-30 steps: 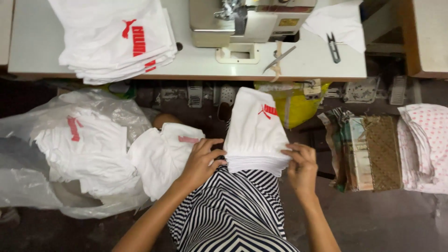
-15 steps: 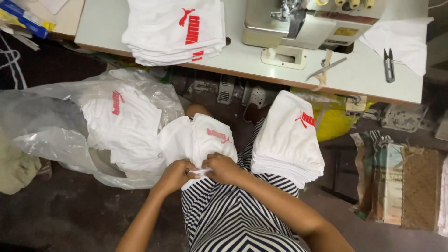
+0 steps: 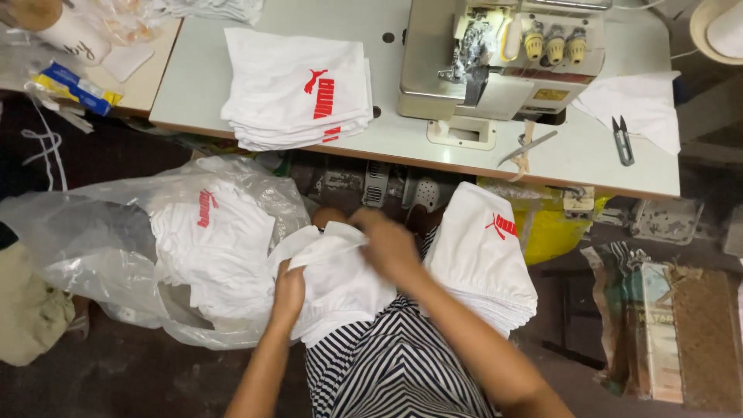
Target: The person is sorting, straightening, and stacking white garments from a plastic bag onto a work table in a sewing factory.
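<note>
White cotton garment (image 3: 337, 282) lies on the lap below the desk's front edge — left hand (image 3: 289, 294) pinching its left edge, right hand (image 3: 389, 246) pressing flat on top; keep the edges square.

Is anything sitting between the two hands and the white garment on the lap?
Nothing visible. The left hand grips the white garment at its left edge and the right hand rests on its top edge; both touch it directly.

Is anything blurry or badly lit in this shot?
Head view: the right hand is smeared by motion blur over the white folded garment; the white sewing table is brightly lit, the floor below dim; the clear plastic bag shows soft glare.
</note>
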